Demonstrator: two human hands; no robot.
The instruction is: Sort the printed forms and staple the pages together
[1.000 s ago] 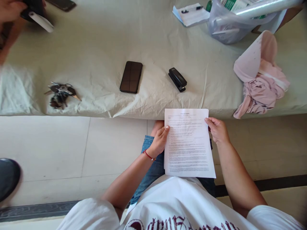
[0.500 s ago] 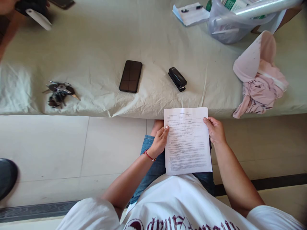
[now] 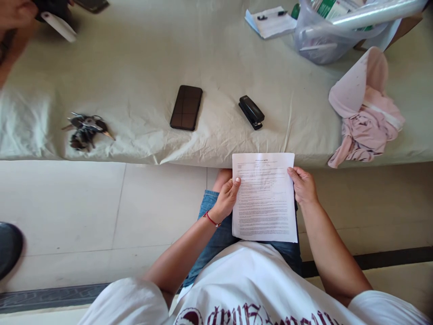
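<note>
Printed sheets of paper (image 3: 264, 203) are held above my lap, their text facing up. My left hand (image 3: 229, 197) grips the left edge, thumb on top and the other fingers hidden underneath. On the opposite edge, nearer the top corner, my right hand (image 3: 303, 185) pinches the paper the same way. Just beyond the paper, a black stapler (image 3: 251, 112) lies on the cloth-covered surface. To its left is a dark smartphone (image 3: 186, 107) with its screen up.
A bunch of keys (image 3: 88, 131) lies near the left edge of the covered surface (image 3: 142, 58). Crumpled pink cloth (image 3: 372, 117) is at the right. Behind it stand a translucent plastic basket (image 3: 318, 52) and a notepad (image 3: 270, 22). Another person's hand (image 3: 16, 13) shows at top left.
The lower edge of the paper has risen slightly, with both hands keeping their hold. Otherwise the scene has only shifted a little with the camera.
</note>
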